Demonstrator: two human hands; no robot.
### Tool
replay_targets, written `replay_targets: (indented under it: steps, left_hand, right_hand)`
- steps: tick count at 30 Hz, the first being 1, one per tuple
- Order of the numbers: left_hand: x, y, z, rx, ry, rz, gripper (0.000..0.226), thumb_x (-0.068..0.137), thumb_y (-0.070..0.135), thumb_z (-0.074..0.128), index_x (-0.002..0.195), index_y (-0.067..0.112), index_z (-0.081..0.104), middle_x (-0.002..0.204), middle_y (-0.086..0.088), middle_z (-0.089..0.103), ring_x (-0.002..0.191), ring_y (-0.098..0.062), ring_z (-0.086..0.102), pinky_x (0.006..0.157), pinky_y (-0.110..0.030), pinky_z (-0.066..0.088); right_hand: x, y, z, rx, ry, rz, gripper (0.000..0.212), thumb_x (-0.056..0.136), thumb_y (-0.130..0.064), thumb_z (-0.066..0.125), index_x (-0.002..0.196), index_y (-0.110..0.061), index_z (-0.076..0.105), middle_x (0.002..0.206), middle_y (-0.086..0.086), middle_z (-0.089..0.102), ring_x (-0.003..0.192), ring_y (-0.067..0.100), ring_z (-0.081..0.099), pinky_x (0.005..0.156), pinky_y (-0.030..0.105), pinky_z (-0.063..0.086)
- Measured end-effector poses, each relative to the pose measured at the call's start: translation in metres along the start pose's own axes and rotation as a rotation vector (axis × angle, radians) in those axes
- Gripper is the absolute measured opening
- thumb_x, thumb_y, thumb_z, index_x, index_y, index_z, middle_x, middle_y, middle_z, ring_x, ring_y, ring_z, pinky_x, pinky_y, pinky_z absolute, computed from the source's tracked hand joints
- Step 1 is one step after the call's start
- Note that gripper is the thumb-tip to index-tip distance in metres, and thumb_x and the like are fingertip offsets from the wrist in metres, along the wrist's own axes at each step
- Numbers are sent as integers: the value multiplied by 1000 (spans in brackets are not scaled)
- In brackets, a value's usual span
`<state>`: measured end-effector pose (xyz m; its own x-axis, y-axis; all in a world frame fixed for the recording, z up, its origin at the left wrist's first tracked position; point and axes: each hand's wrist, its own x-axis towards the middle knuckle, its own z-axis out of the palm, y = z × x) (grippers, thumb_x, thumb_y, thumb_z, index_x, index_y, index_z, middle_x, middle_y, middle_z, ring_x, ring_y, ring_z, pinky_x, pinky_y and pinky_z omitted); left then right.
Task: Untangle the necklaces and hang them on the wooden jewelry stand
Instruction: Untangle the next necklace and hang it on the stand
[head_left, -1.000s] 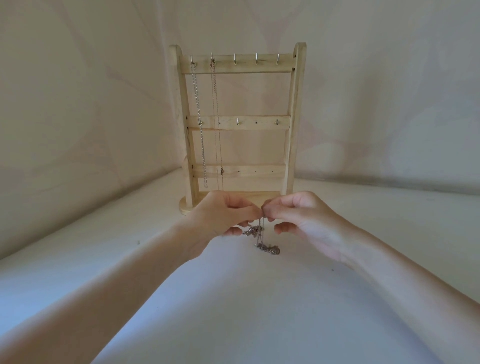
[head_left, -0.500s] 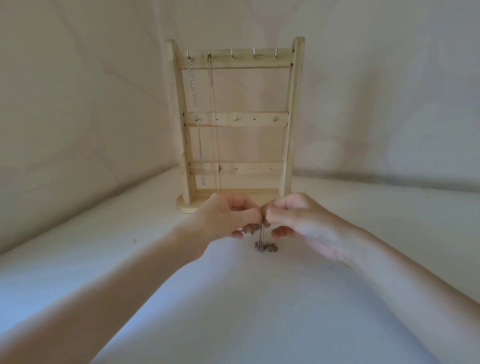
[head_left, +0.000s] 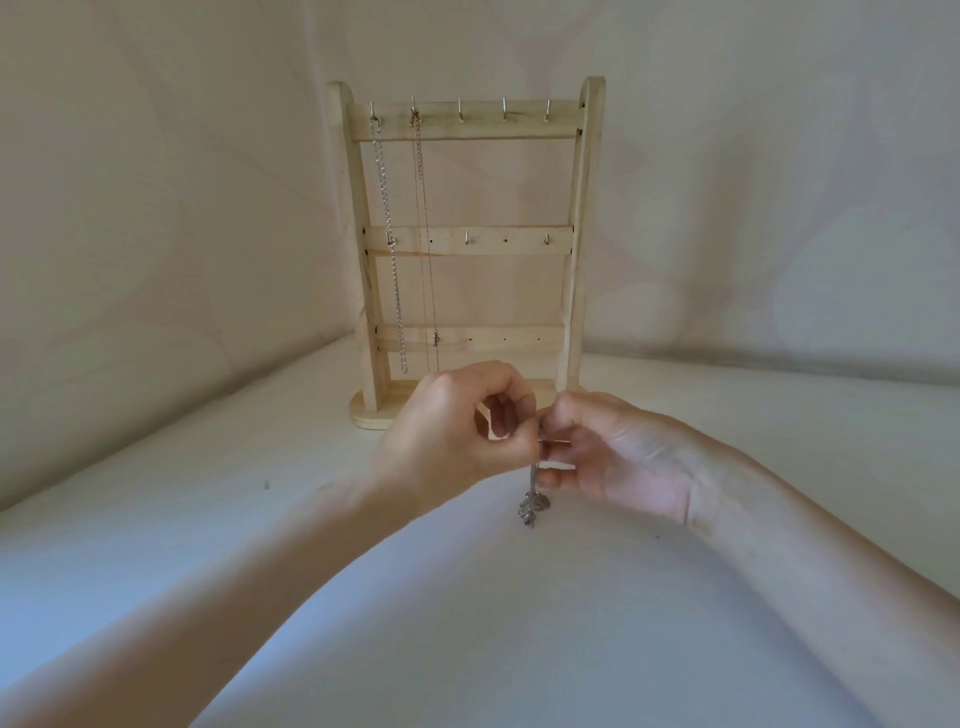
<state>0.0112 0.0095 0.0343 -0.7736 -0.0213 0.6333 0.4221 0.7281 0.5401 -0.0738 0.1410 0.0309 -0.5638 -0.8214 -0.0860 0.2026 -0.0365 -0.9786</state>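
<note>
Both hands, left hand (head_left: 457, 431) and right hand (head_left: 613, 457), pinch a tangled chain (head_left: 532, 499); beyond them two necklaces (head_left: 387, 234) already hang on the stand (head_left: 576, 234), three top hooks (head_left: 504, 111) free.

Upright at the back: pale wooden jewelry stand (head_left: 576, 234) with three crossbars and small metal hooks. Hanging straight from the top bar's leftmost hook, a chunky silver link chain (head_left: 388, 244), reaching below the lowest bar. Just beside it on the second hook, a fine thin chain (head_left: 425, 228), equally long. In front, a tangled silver necklace (head_left: 532, 501), dangling in a knotted clump, pinched from above.
</note>
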Motion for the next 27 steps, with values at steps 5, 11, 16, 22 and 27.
replay_targets:
  steps: [5, 11, 16, 22, 27]
  left_hand:
    - [3, -4, -5, -115, -30, -48, 24, 72, 9, 63, 78, 28, 51, 66, 14, 61, 57, -8, 55, 54, -20, 48]
    - [4, -5, -5, -211, -37, -185, 30, 74, -2, 65, 84, 22, 49, 65, 7, 62, 55, -5, 54, 48, -17, 46]
    - [3, -4, -5, -303, -47, -280, 28, 77, -3, 66, 87, 17, 49, 69, 4, 63, 56, -4, 51, 44, -13, 40]
    - [4, -11, -4, -610, 40, -584, 23, 78, 5, 68, 86, 16, 50, 66, 5, 57, 59, -10, 48, 56, -19, 43]
    - [7, -9, -5, -843, -38, -721, 21, 81, 0, 61, 70, 15, 52, 55, 5, 48, 49, -5, 44, 45, -15, 40]
  right_hand:
    - [1, 0, -1, -75, 76, -57, 6, 64, -9, 63, 69, -7, 62, 75, 8, 60, 63, 14, 58, 51, 21, 42]
    - [-1, 0, 4, -199, 122, -95, 13, 82, -1, 54, 74, -4, 64, 75, 7, 62, 63, 11, 55, 55, 21, 40]
    - [-2, 0, 3, -230, 123, -108, 12, 83, -2, 55, 76, -4, 65, 73, 3, 62, 64, 10, 54, 56, 21, 40]
    - [-2, -1, 2, -211, 108, -180, 9, 78, -10, 68, 71, -12, 72, 73, -4, 66, 64, 5, 54, 59, 20, 43]
    - [-5, -2, 3, -241, 84, -223, 6, 62, -22, 72, 67, -17, 73, 74, -7, 66, 68, 1, 56, 61, 19, 43]
